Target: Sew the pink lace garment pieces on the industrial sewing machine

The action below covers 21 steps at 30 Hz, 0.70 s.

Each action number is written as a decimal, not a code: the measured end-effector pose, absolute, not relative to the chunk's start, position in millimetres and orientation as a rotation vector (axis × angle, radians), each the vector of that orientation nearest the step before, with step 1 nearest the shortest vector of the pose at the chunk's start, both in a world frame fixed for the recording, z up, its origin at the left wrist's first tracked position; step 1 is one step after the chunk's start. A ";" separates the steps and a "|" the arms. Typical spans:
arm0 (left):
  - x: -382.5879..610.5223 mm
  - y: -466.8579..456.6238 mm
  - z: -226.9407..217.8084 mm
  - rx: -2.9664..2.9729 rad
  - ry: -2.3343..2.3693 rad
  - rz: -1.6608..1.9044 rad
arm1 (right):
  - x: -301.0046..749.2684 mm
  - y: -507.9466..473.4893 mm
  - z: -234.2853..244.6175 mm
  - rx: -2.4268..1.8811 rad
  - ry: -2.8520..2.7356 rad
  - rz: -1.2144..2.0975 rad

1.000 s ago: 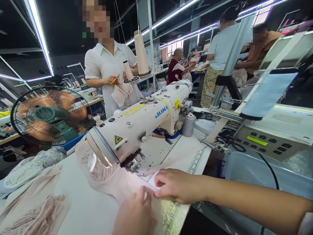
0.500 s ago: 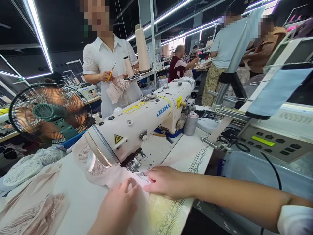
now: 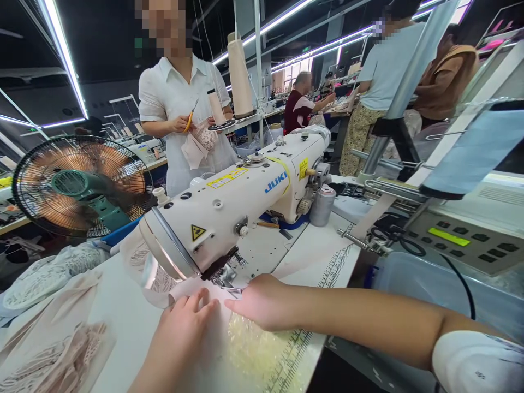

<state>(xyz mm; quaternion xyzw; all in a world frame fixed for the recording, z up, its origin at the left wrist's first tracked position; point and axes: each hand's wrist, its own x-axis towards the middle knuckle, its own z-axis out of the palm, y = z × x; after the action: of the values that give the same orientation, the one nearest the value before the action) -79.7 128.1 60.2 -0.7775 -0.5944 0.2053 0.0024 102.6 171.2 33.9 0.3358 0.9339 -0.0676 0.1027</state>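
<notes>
Pale pink fabric with a lace part (image 3: 190,285) lies under the head of a white JUKI sewing machine (image 3: 245,188), by its presser foot (image 3: 225,278). My left hand (image 3: 184,322) rests on the fabric's near edge, fingers spread and flat. On the other side of the needle area, my right hand (image 3: 264,303) is closed at the fabric, its thumb stretched to the left and the other fingers curled and partly hidden. The needle itself is hard to make out.
Loose pinkish lace pieces (image 3: 61,355) lie at the left of the table. A fan (image 3: 82,185) stands behind them. Printed rulers (image 3: 292,355) run along the right edge, near a grey thread spool (image 3: 322,206). Across the machine, a person holds yellow scissors (image 3: 189,121) and fabric.
My left hand has moved left and its fingers have spread out. My right hand has shifted slightly, thumb reaching farther left. More of the yellowish table patch shows.
</notes>
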 end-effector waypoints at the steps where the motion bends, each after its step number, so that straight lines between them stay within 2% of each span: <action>1: -79.5 128.2 60.3 -2.413 -1.867 0.645 | 99.7 170.7 34.5 1.026 2.724 -0.221; 6: -72.7 126.3 54.3 -2.422 -1.805 0.588 | 93.9 168.0 38.4 1.038 2.738 -0.187; 12: -63.0 123.8 41.4 -2.697 -1.766 0.301 | 96.8 166.9 38.0 0.972 2.722 -0.117; 21: -67.4 121.9 45.4 -2.693 -1.791 0.308 | 94.3 167.6 39.8 1.095 2.673 -0.169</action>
<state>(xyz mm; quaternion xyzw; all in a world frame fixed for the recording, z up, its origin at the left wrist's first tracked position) -67.4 121.9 45.4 -0.8277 -0.5506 0.0946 -0.0535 94.3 167.6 39.8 0.3756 0.9167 -0.0579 0.1234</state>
